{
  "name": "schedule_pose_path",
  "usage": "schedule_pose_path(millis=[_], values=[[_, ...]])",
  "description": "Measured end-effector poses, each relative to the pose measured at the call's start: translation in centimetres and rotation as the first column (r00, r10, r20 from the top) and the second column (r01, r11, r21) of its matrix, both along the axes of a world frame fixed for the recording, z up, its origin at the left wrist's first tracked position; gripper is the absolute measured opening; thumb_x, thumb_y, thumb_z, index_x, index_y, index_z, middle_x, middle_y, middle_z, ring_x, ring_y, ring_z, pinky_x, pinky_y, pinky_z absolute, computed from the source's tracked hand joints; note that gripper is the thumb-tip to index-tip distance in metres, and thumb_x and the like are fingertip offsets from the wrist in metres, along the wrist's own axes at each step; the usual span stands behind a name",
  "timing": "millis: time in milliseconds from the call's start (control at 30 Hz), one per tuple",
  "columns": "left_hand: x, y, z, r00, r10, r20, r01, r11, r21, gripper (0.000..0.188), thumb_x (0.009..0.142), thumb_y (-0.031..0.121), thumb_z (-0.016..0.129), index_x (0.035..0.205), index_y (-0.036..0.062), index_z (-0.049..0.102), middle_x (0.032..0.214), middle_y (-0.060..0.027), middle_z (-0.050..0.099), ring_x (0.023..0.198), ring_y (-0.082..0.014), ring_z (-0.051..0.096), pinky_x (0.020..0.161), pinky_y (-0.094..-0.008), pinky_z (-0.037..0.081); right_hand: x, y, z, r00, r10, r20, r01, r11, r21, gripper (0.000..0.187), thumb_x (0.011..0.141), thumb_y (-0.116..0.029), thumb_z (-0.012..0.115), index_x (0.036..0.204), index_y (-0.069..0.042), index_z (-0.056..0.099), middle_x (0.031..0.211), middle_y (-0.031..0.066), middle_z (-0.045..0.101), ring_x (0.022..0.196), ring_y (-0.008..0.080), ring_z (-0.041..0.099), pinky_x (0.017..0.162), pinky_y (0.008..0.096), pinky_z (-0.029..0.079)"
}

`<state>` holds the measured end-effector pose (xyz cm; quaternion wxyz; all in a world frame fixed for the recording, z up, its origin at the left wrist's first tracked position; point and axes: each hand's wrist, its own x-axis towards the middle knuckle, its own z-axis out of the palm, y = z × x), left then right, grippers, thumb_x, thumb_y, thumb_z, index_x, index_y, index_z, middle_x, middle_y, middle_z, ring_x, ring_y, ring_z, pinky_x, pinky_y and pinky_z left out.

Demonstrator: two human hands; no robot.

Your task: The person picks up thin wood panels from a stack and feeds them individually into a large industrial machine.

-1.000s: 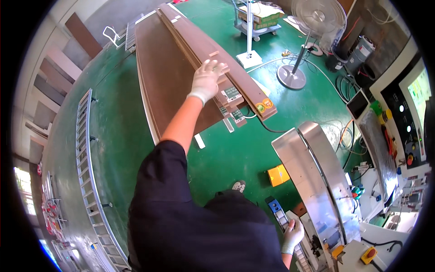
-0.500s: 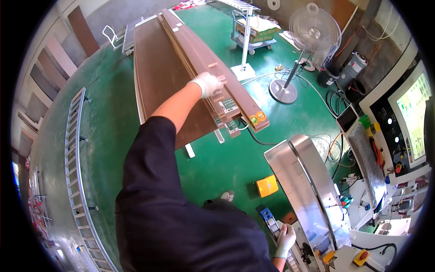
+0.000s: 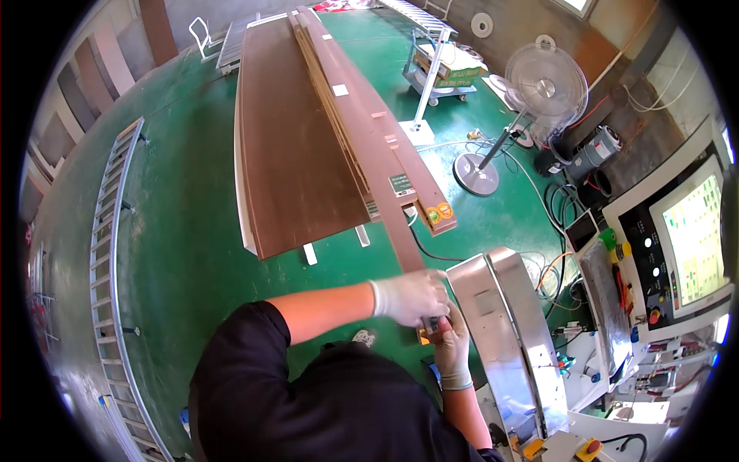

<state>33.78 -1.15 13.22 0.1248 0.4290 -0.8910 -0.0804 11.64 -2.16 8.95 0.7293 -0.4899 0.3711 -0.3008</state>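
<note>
A long narrow brown strip (image 3: 402,245) reaches toward me off a stack of brown boards. My left hand (image 3: 408,299), in a white glove, is closed over the near part of this strip, with the fingers wrapped round it. Close against it is my right hand (image 3: 453,346), also gloved, with curled fingers at the strip's near end. The very end is partly hidden between the two hands. Beneath lies a wide brown panel (image 3: 296,146), with narrow boards (image 3: 362,115) along its right side bearing labels and round stickers.
To my right stands a metal-topped machine (image 3: 493,316), with a control panel and lit screen (image 3: 693,223) beyond. A standing fan (image 3: 545,86) and a loaded cart (image 3: 443,73) are at the back right. A roller conveyor frame (image 3: 104,262) runs along the left floor.
My left hand has come back from the stack toward me, drawing the brown strip along. My right hand has risen from the machine's side to meet it. The view has shifted slightly.
</note>
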Motion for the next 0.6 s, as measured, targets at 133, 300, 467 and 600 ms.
schedule_pose_path(millis=[133, 300, 467, 600], values=[[0.3, 1.5, 0.6, 0.958, 0.077, -0.278, -0.141, 0.966, -0.217, 0.055, 0.079, 0.042, 0.079, 0.123, 0.0112, 0.066, 0.133, -0.0092, 0.063, 0.132, -0.0298, 0.055, 0.123, -0.0528, 0.033, -4.5, 0.5, -1.4, 0.985, -0.033, -0.169, 0.031, 0.999, -0.010, 0.043, 0.106, -0.021, 0.064, 0.140, 0.006, 0.061, 0.110, 0.0063, 0.071, 0.089, 0.0114, 0.065, 0.077, 0.0249, 0.053], [10.7, -0.6, -1.5, 0.530, 0.666, -0.525, -0.830, 0.535, -0.158, 0.051, 0.083, 0.030, 0.071, 0.124, 0.0012, 0.058, 0.123, -0.0228, 0.058, 0.121, -0.0421, 0.055, 0.110, -0.0505, 0.041, -12.6, 4.8, 3.7, 0.922, -0.052, -0.384, 0.032, 0.998, -0.060, 0.037, 0.105, -0.016, 0.060, 0.130, 0.009, 0.067, 0.104, 0.0064, 0.076, 0.087, 0.0145, 0.070, 0.072, 0.0273, 0.053], [15.3, 0.6, -7.9, -0.821, 0.419, -0.387, -0.074, 0.595, 0.801, 0.079, 0.104, 0.060, 0.054, 0.151, -0.0024, 0.046, 0.145, -0.0188, 0.057, 0.129, -0.0278, 0.057, 0.111, -0.0439, 0.044, -22.9, 13.8, 4.9, 0.820, -0.313, -0.479, 0.380, 0.924, 0.046, 0.031, 0.100, -0.018, 0.068, 0.125, -0.001, 0.072, 0.092, 0.0067, 0.073, 0.073, 0.0118, 0.059, 0.065, 0.0275, 0.046], [12.0, 0.1, -8.2, -0.773, 0.562, -0.295, 0.252, 0.698, 0.670, 0.080, 0.104, 0.066, 0.047, 0.145, -0.0021, 0.051, 0.139, -0.0160, 0.059, 0.129, -0.0308, 0.057, 0.113, -0.0471, 0.044, -29.8, 21.4, 3.8, 0.652, -0.478, -0.588, 0.559, 0.827, -0.052, 0.024, 0.101, -0.019, 0.068, 0.116, -0.001, 0.074, 0.086, 0.0046, 0.072, 0.070, 0.0140, 0.062, 0.061, 0.0285, 0.046]])
